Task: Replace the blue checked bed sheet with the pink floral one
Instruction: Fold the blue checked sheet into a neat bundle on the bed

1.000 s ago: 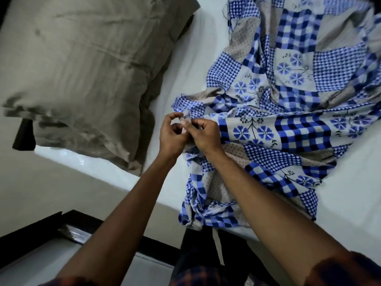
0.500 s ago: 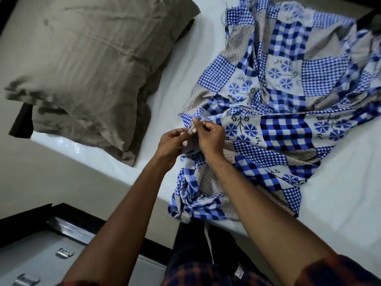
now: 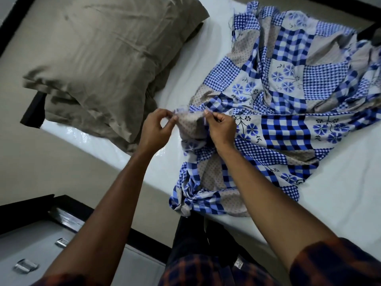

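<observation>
Both hands have drawn apart since half a second ago, when they met on one spot of the cloth. Now the left hand [image 3: 155,131] and the right hand [image 3: 223,131] each pinch the edge of the blue checked sheet [image 3: 288,124] between thumb and forefinger, the other fingers loosely curled. A short stretch of dotted hem is held up between them. The sheet lies crumpled in a heap on the right part of the white mattress [image 3: 340,203], and its near folds spill over the mattress's near edge. On the far left a grey-brown pillow [image 3: 107,65] rests on the mattress, with a strip of bare white between it and the sheet. Below the bed at the near left stands a pale drawer front [image 3: 41,240] with metal handles [image 3: 25,266]. Dark plaid sleeves [image 3: 334,263] show at the near edge.
</observation>
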The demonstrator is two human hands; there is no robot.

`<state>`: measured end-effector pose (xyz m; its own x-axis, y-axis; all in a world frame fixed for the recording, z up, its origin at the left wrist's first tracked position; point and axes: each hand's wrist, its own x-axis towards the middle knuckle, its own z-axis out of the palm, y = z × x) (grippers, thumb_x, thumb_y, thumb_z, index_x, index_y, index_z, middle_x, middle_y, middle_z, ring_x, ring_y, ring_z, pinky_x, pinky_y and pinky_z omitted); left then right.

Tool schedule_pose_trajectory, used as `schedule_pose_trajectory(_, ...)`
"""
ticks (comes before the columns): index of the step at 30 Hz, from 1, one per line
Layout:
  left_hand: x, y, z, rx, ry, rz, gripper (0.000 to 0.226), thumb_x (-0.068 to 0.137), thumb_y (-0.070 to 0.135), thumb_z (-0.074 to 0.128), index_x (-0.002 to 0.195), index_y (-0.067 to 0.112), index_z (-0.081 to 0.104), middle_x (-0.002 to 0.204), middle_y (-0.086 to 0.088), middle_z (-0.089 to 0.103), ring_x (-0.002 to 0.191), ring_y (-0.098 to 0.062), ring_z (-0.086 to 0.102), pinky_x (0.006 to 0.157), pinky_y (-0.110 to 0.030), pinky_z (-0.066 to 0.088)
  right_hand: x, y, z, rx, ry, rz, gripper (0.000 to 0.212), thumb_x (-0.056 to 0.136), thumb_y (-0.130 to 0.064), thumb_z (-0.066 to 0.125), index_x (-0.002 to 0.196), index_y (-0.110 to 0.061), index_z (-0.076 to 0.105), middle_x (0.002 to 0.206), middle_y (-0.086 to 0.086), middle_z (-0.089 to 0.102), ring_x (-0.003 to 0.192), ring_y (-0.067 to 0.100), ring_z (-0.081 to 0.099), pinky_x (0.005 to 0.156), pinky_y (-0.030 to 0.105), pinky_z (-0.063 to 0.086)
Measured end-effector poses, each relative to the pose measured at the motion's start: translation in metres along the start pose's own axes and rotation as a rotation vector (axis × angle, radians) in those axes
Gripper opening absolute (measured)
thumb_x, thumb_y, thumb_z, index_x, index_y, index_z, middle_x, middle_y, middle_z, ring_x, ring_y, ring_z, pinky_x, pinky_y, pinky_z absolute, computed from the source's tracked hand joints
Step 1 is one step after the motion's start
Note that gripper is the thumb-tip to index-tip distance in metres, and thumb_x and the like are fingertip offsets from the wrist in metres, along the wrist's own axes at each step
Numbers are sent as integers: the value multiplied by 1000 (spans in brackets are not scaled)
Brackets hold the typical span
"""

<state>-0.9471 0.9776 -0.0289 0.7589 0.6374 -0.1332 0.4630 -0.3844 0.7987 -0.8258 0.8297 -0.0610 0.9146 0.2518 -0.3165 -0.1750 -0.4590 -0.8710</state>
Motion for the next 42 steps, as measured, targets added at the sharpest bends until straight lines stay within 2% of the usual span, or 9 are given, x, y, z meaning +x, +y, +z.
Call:
schedule_pose_trajectory(2, 5, 10, -10, -151, 24, -30, 26, 96, 37, 60, 85, 13, 61, 76, -7, 56, 73, -12, 51, 68, -42, 45, -1, -14, 0, 53, -2, -4, 29, 89, -38, 75, 96, -10, 80, 83, -5, 74, 75, -5, 64, 67, 20, 54)
schedule_pose_trajectory(5, 7, 25, -24, -104, 52, 44, 30, 95, 40, 58, 86, 12, 60, 77, -16, 59, 67, -23, 51, 62, -43, 46, -13, -41, -6, 10, 11, -194, 28, 91, -21, 73, 115, -6, 74, 110, 2, 74, 98, 2, 61, 83, 6, 47)
schedule_pose_trajectory(12, 9, 45, -26, -315, 151, -83, 18, 89, 35, 68, 77, 23, 67, 71, -5, 64, 65, -17, 56, 61, -37, 47, -46, -68, -9, -17, -37, -542, 29, 93, -3, 62, 121, -3, 71, 113, 6, 71, 102, -2, 58, 88, 6, 47)
schedule_pose_trajectory(18, -26, 35, -5, -443, 215, -126, 31, 95, 33, 64, 83, 4, 65, 74, -17, 65, 69, -22, 59, 66, -44, 50, -65, -72, 1, 38, -108, -448, 48, 93, -7, 67, 140, -12, 56, 111, -11, 68, 97, -5, 59, 85, 19, 55)
schedule_pose_trajectory(20, -34, 31, -6, -441, 211, -89, 30, 99, 31, 60, 85, 4, 59, 73, -8, 58, 70, -17, 54, 66, -41, 46, -70, -63, 6, 133, -72, -290, 52, 88, -8, 74, 135, -19, 56, 94, -20, 64, 84, -5, 63, 76, 19, 56)
schedule_pose_trajectory(24, -43, 19, -9, -284, 197, -25, 23, 100, 31, 59, 83, 16, 59, 62, 10, 51, 58, -8, 45, 57, -31, 38, -74, -52, 14, 391, -79, 43, 24, 87, 2, 72, 104, -14, 66, 92, -1, 73, 92, 16, 72, 84, 33, 58)
schedule_pose_trajectory(32, -35, 27, -13, -664, 178, -342, 13, 93, 23, 71, 84, 15, 71, 64, -1, 65, 55, -16, 57, 52, -27, 48, -76, -42, 12, 20, -277, -379, 26, 91, -3, 64, 114, -6, 74, 107, 5, 73, 100, 11, 68, 91, 27, 57)
schedule_pose_trajectory(37, -7, 31, -24, -631, 75, -335, 15, 92, 21, 72, 81, 11, 70, 57, 1, 62, 46, -9, 50, 44, -20, 41, -59, -47, 10, 10, -345, -344, 25, 88, -17, 75, 108, -3, 76, 92, -3, 73, 86, 1, 67, 78, 19, 55)
schedule_pose_trajectory(42, 29, 30, -28, -541, 6, -209, 13, 91, 24, 75, 83, 13, 75, 71, -8, 73, 61, -21, 65, 54, -27, 49, -20, -52, -2, -163, -128, -375, 15, 87, -18, 76, 96, -6, 79, 85, 0, 74, 72, 2, 64, 69, 21, 53)
